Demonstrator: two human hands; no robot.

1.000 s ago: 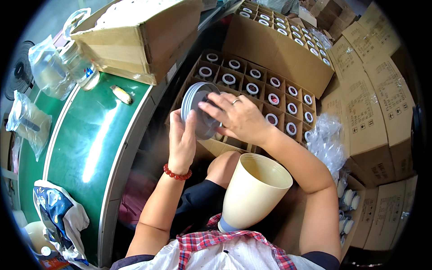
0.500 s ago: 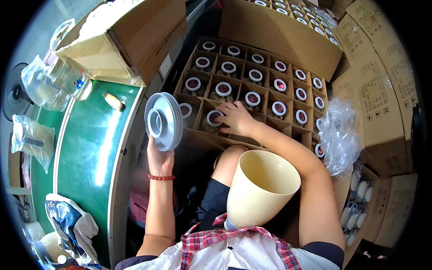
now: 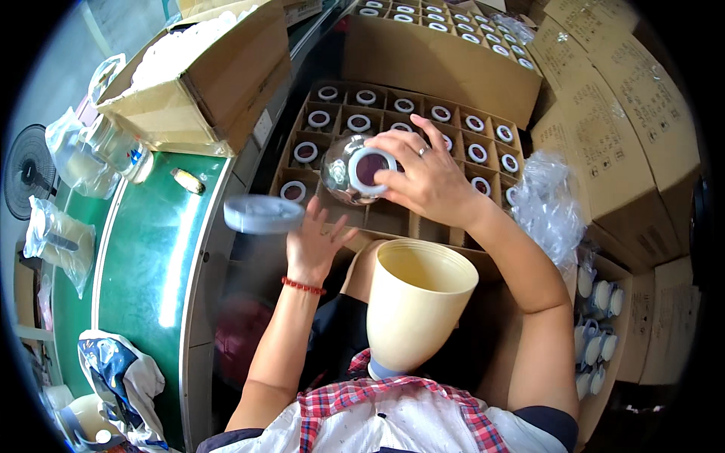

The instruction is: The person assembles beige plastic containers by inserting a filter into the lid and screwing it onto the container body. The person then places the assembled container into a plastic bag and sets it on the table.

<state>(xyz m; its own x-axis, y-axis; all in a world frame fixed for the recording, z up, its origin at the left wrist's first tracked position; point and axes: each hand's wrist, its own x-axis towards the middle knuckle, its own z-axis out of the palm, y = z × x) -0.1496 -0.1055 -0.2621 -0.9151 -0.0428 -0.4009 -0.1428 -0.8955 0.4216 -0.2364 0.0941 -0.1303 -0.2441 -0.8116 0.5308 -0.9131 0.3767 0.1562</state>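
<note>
My right hand point(image 3: 430, 181) is closed around a clear glass jar point(image 3: 355, 172) with a white rim, held tilted just above a divided carton point(image 3: 393, 219) of like jars point(image 3: 310, 118). My left hand point(image 3: 319, 243), a red bead bracelet on its wrist, has its fingers spread. A flat grey round lid point(image 3: 263, 214), blurred, lies level just left of its fingertips, over the edge of the green conveyor belt point(image 3: 151, 287). Whether the fingers touch the lid I cannot tell. A cream plastic cup point(image 3: 415, 302) stands in my lap between my arms.
An open cardboard box point(image 3: 196, 75) sits at the belt's far end, with clear bags point(image 3: 60, 234) and a fan point(image 3: 26, 170) to its left. A small yellowish piece point(image 3: 186, 181) lies on the belt. Stacked cartons point(image 3: 619, 113), crumpled plastic film point(image 3: 547, 204) and white cups point(image 3: 596, 302) crowd the right.
My right hand has lifted a glass jar out of the carton. The grey lid has turned from upright to flat and gone left toward the belt, and my left hand's fingers have spread.
</note>
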